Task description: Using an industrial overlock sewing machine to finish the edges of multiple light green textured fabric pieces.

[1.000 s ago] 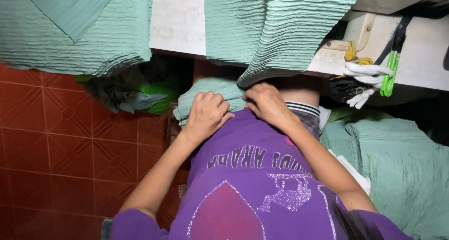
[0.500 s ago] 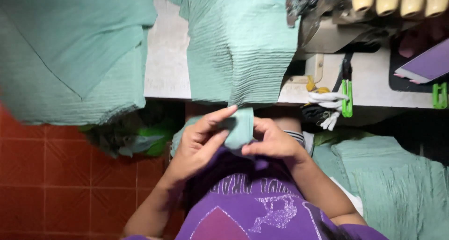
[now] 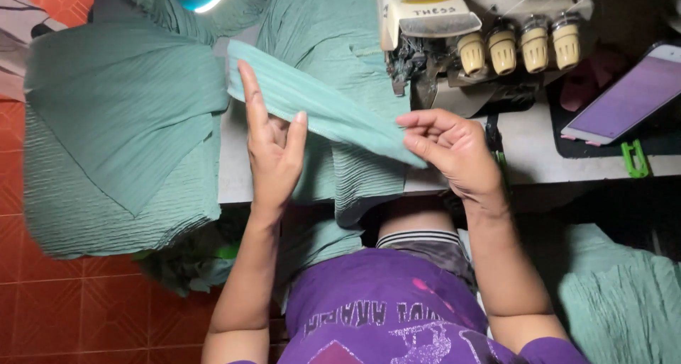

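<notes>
A narrow strip of green ribbed fabric point(image 3: 319, 112) was held stretched above the surface point(image 3: 539, 155), between the two hands. Its long axis ran slantwise, from the far left down to the near right, so that one end pointed toward the far-left pile and the other toward the sewing machine point(image 3: 461, 45). The left hand point(image 3: 273, 151) was raised upright with its fingers point(image 3: 250, 94) spread, the strip draped across and behind them. The right hand point(image 3: 454, 151) was seen pinching the near right end of the strip between thumb and bent fingers point(image 3: 425, 119), and was the nearer hand to the machine. More green fabric point(image 3: 120, 137) was heaped over the left edge of the surface. A phone point(image 3: 624, 94) was lying at the far right.
</notes>
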